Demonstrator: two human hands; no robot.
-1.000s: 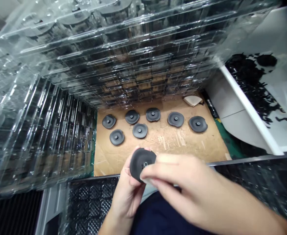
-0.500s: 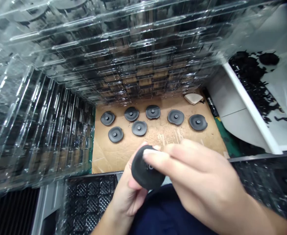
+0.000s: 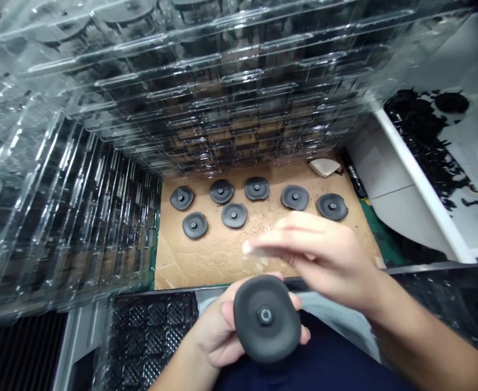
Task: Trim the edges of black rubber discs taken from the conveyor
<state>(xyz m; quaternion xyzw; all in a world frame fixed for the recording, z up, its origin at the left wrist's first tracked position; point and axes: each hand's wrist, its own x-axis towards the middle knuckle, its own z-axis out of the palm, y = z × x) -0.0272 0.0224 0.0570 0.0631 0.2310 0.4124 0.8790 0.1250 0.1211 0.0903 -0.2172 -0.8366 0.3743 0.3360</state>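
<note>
A dark grey rounded disc (image 3: 267,339) with a raised ring-marked hub in its middle faces up at the front, held around its edge by my left hand (image 3: 218,331). Behind it and a little to the right, my right hand (image 3: 320,255) is off the disc, its fingers stretched out and partly blurred by motion. Something pale covers a fingertip of that hand. On the brown cardboard (image 3: 218,258) lie several similar discs, among them one at the left front (image 3: 195,225) and one at the right end (image 3: 332,207).
Stacked clear plastic trays (image 3: 231,81) rise behind the cardboard, and more trays (image 3: 92,217) lean at the left. A white bin wall (image 3: 422,179) stands at the right, with black scraps (image 3: 422,130) beyond it. A black pen-like tool (image 3: 353,176) lies beside a pale wedge (image 3: 324,166).
My right hand has let go of the disc and moved back from it. In my left hand the disc has turned so its hub shows face-on.
</note>
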